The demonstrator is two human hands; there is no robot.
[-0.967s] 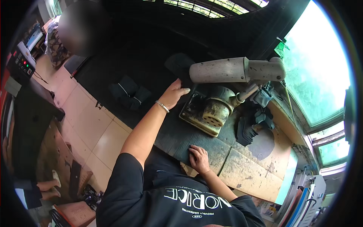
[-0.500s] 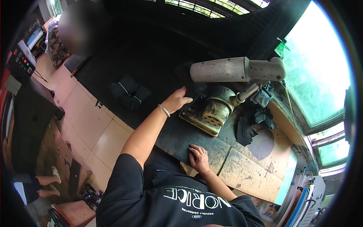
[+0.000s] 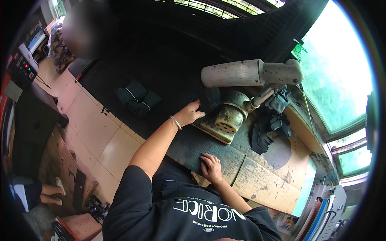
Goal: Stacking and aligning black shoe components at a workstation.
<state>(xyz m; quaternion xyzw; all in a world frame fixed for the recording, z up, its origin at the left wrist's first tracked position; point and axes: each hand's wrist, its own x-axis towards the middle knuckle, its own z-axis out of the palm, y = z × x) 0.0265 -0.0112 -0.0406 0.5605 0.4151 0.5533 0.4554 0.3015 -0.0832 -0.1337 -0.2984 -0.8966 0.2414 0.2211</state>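
My left hand [image 3: 189,114], with a bracelet at its wrist, reaches over the dark bench beside a machine. Thumb and fingers close on a thin dark piece [image 3: 210,97], mostly lost in the shadow under the lamp. That stained beige machine [image 3: 229,120] has a round housing with holes in its end and a flat base. My right hand [image 3: 212,168] lies on the near edge of the worktop [image 3: 219,154], fingers loosely bent and apart, holding nothing. Left of my left hand rest bundles of dark pieces [image 3: 138,98] tied with light bands.
A ribbed grey lamp [image 3: 231,73] on a jointed arm overhangs the machine. Stacked dark pieces [image 3: 262,138] and a grey cloth [image 3: 278,102] lie to its right, near the window [image 3: 337,76]. At far left stands a control box [image 3: 23,66]; another person's legs [image 3: 51,193] show at lower left.
My left hand has drawn slightly nearer to me, with more of the dark piece showing by its fingers. My right hand stays put. The legs at lower left have shifted slightly.
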